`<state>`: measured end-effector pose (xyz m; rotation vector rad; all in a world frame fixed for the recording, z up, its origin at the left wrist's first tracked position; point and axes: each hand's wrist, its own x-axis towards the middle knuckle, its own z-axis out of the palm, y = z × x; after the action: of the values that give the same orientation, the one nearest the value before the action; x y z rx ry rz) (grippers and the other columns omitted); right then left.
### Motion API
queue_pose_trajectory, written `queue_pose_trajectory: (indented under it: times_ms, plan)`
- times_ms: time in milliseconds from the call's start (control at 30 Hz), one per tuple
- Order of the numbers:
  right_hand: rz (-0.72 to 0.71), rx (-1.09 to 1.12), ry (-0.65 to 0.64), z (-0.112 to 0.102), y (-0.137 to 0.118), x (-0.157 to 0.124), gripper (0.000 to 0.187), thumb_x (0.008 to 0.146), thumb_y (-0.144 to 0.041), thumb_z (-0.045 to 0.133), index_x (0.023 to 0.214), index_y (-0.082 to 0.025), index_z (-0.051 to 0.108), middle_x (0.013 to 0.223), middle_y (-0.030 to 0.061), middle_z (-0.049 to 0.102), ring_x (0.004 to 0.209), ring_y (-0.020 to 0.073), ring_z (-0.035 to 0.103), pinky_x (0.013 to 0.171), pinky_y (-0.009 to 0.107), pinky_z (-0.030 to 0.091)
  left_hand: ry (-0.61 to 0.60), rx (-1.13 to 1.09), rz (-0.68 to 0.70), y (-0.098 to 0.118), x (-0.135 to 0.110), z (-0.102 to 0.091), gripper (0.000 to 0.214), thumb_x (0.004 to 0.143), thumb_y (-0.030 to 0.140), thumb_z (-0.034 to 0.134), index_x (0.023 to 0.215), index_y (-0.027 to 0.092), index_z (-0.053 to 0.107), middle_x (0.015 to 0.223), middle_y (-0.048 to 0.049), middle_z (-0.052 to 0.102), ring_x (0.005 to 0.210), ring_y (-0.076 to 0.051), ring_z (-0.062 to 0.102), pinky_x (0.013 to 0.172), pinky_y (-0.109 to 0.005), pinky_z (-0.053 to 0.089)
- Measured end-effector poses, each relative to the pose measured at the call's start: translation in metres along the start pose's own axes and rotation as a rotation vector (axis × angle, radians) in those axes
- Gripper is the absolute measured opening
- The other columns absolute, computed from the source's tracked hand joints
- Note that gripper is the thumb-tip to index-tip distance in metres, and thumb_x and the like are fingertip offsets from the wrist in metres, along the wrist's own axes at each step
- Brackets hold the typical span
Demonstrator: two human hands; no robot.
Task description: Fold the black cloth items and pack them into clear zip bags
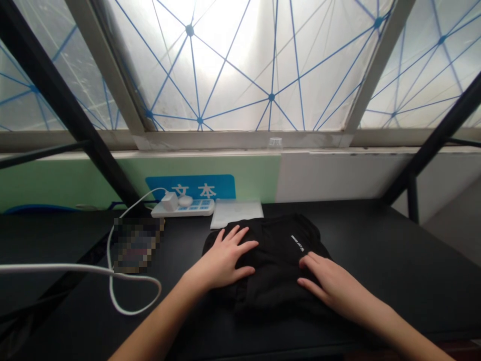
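Note:
A black folded garment point(274, 273) with small white lettering lies on the dark tabletop in front of me. My left hand point(227, 258) rests flat on its left part, fingers spread apart. On the garment's right side, just below the lettering, my right hand point(325, 281) touches the cloth with slightly bent fingers; the thumb stands apart from them, and no cloth shows pinched between. The garment's kind cannot be made out in this folded state.
Behind the garment lies a flat white item point(236, 211), partly covered by it. A white power strip point(184, 206) with a plugged-in charger point(170, 200) stands near the wall. A white cable point(133, 311) loops across the left side, beside a pixelated object point(138, 245). Black metal bars point(432, 145) rise at both sides.

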<state>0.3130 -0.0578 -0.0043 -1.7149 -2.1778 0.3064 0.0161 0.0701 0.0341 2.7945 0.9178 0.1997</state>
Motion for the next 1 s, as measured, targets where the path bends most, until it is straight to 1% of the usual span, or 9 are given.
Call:
queue_pose_trajectory:
  times_ms: [100,200,267,367,467,667,800,900,1000]
  plan:
    - [0.068,-0.011,-0.053,-0.011,0.008,-0.006,0.018,0.101,-0.04,0.05,0.097,-0.027,0.061,0.091,0.003,0.07,0.078,0.0235,0.068,0.071,0.035,0.051,-0.014,-0.015,0.038,0.025,-0.009,-0.009,0.057,0.092,0.034,0.068,0.145,0.038,0.05,0.164,-0.0093,0.035,0.154,-0.037,0.025,0.119,-0.068,0.022]
    - [0.163,-0.035,-0.032,-0.019,0.021,0.01,0.023,0.102,-0.044,0.048,0.097,-0.026,0.061,0.088,0.0027,0.072,0.077,0.0238,0.069,0.068,0.033,0.047,-0.094,-0.118,0.108,0.051,-0.017,-0.01,0.046,0.095,0.038,0.064,0.14,0.038,0.054,0.159,-0.0064,0.044,0.15,-0.034,0.034,0.119,-0.067,0.026]
    - [0.224,-0.069,0.011,-0.022,0.034,0.034,0.026,0.098,-0.048,0.054,0.103,-0.025,0.063,0.088,0.0044,0.073,0.077,0.0241,0.068,0.066,0.032,0.046,-0.128,-0.139,0.139,0.066,-0.018,-0.004,0.039,0.093,0.042,0.066,0.131,0.035,0.061,0.155,-0.0068,0.05,0.148,-0.035,0.038,0.118,-0.07,0.025]
    - [0.246,-0.08,0.059,-0.018,0.051,0.08,0.042,0.095,-0.054,0.059,0.116,-0.018,0.064,0.092,0.0082,0.071,0.079,0.0227,0.068,0.067,0.03,0.047,-0.079,-0.053,0.118,0.085,-0.015,0.009,0.039,0.087,0.045,0.073,0.12,0.026,0.064,0.153,-0.0129,0.052,0.146,-0.04,0.04,0.117,-0.075,0.02]
    - [0.217,-0.104,0.096,-0.009,0.059,0.118,0.037,0.091,-0.045,0.067,0.112,-0.016,0.066,0.102,0.0099,0.068,0.087,0.0206,0.065,0.075,0.029,0.046,-0.022,0.062,0.093,0.099,-0.01,0.02,0.043,0.085,0.045,0.075,0.118,0.021,0.063,0.148,-0.0176,0.055,0.143,-0.042,0.043,0.118,-0.074,0.019]
    - [0.149,-0.174,0.161,-0.009,0.059,0.144,0.01,0.086,-0.022,0.069,0.095,-0.019,0.065,0.094,0.0038,0.065,0.085,0.0177,0.06,0.073,0.027,0.042,-0.06,0.022,0.152,0.101,-0.007,0.023,0.03,0.094,0.028,0.059,0.122,0.017,0.06,0.148,-0.0176,0.055,0.141,-0.037,0.047,0.113,-0.063,0.04]
    - [0.184,-0.255,0.186,-0.016,0.057,0.147,0.009,0.088,-0.019,0.066,0.097,-0.018,0.063,0.1,0.0084,0.068,0.09,0.0219,0.061,0.078,0.032,0.042,-0.022,0.0,0.186,0.101,0.0,0.031,0.028,0.094,0.017,0.051,0.12,0.014,0.059,0.139,-0.0167,0.063,0.134,-0.034,0.056,0.111,-0.054,0.045]
    - [0.186,-0.312,0.166,-0.015,0.044,0.145,0.014,0.088,-0.013,0.063,0.102,-0.015,0.064,0.107,0.0142,0.067,0.096,0.027,0.062,0.085,0.038,0.042,0.017,0.012,0.18,0.105,0.004,0.036,0.022,0.095,0.019,0.053,0.116,0.014,0.06,0.132,-0.0169,0.067,0.128,-0.035,0.06,0.106,-0.052,0.049]
    - [0.137,-0.343,0.163,-0.016,0.019,0.129,0.027,0.089,-0.01,0.059,0.115,-0.012,0.062,0.12,0.0203,0.063,0.107,0.0329,0.061,0.092,0.046,0.041,0.05,-0.06,0.25,0.103,-0.004,0.027,0.015,0.097,0.026,0.057,0.109,0.018,0.062,0.13,-0.0122,0.069,0.127,-0.03,0.061,0.105,-0.045,0.05]
